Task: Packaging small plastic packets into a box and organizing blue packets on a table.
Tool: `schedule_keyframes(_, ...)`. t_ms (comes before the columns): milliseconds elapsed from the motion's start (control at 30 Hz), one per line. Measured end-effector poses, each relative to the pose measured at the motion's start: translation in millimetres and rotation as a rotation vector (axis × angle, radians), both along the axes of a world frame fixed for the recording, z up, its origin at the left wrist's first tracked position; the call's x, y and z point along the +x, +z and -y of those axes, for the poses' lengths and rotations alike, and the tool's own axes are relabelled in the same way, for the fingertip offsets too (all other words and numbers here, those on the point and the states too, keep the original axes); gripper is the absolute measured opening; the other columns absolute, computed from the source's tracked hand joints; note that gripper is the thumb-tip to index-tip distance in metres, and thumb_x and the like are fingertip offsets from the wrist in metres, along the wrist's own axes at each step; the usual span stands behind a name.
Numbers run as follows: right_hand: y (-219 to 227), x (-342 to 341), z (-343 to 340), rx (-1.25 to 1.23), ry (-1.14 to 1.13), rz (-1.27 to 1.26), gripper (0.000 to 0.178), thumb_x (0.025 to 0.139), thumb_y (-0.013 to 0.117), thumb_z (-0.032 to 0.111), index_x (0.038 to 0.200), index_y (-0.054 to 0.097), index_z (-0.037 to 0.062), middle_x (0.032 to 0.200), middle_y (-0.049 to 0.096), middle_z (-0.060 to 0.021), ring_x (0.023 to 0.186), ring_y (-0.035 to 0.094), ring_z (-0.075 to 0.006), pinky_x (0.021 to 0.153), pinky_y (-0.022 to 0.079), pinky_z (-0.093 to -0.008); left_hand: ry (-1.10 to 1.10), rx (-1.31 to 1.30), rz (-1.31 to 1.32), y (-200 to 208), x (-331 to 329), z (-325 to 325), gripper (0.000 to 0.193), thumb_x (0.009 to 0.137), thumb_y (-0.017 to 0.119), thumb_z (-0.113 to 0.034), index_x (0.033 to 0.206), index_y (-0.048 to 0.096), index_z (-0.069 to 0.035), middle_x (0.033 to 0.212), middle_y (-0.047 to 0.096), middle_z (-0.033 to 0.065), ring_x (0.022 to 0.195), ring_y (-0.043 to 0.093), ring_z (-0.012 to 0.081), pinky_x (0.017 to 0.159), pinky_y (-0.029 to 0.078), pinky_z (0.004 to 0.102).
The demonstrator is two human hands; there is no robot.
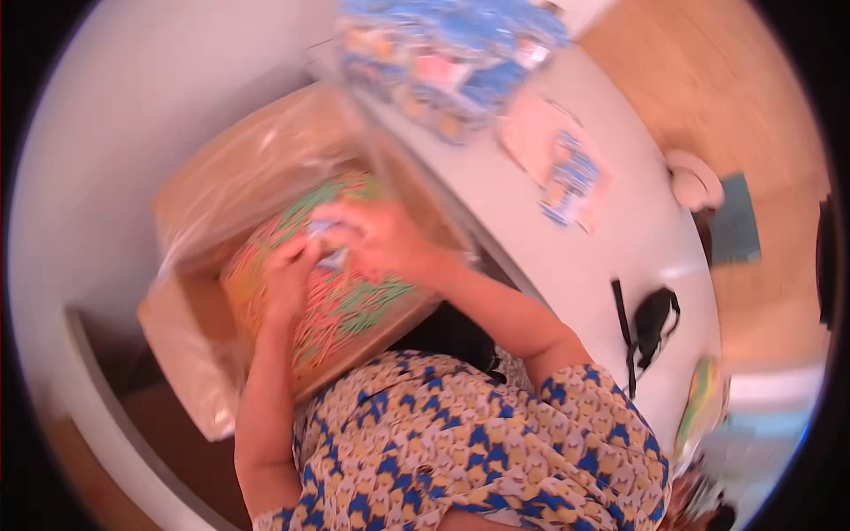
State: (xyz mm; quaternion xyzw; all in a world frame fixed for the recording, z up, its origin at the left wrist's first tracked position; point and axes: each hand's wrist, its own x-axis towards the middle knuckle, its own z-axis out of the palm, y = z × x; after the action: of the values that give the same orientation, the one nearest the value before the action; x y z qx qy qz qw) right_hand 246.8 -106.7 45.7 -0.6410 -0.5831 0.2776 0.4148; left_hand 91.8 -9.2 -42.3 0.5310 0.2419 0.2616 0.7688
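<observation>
My left hand (290, 273) and my right hand (379, 237) meet over an open cardboard box (190, 354). Between their closed fingers is a small blue-and-white packet (335, 259), blurred and partly covered by the fingers. Below them the box holds a heap of thin sticks (376, 301) in pink, green and yellow. A clear plastic liner (266, 190) hangs over the box's walls.
A white table (584, 274) runs along the right. On it lie a pile of blue printed packets (452, 53), pink and blue packets (567, 173), and a black strapped item (653, 326). Farther right are a pale pink object (695, 180) and a grey-green panel (735, 221).
</observation>
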Motion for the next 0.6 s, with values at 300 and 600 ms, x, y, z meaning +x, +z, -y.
schedule_keyframes(300, 15.4, 184.9, 150.8, 0.265, -0.701, -0.005, 0.020, 0.087, 0.060, 0.002, 0.107, 0.064, 0.0021, 0.093, 0.067, -0.0057, 0.085, 0.064, -0.0130, 0.075, 0.053, -0.0266, 0.128, 0.058, -0.040, -1.1, -0.5, -4.2, 0.030, 0.091, 0.060, -0.011, 0.117, 0.059, 0.002, 0.105, 0.065, 0.0101, 0.095, 0.062, 0.0182, 0.085, 0.050, 0.0320)
schedule_keyframes(600, -1.7, 209.3, 175.6, 0.358, -0.926, 1.245, 0.018, 0.082, 0.064, 0.008, 0.098, 0.066, 0.0020, 0.099, 0.064, -0.0157, 0.095, 0.058, -0.0316, 0.086, 0.044, -0.0398, 0.428, 0.173, -0.081, -5.5, -10.1, -33.6, 0.023, 0.088, 0.063, -0.007, 0.109, 0.064, 0.003, 0.095, 0.068, 0.0066, 0.086, 0.062, 0.0113, 0.080, 0.049, 0.0249)
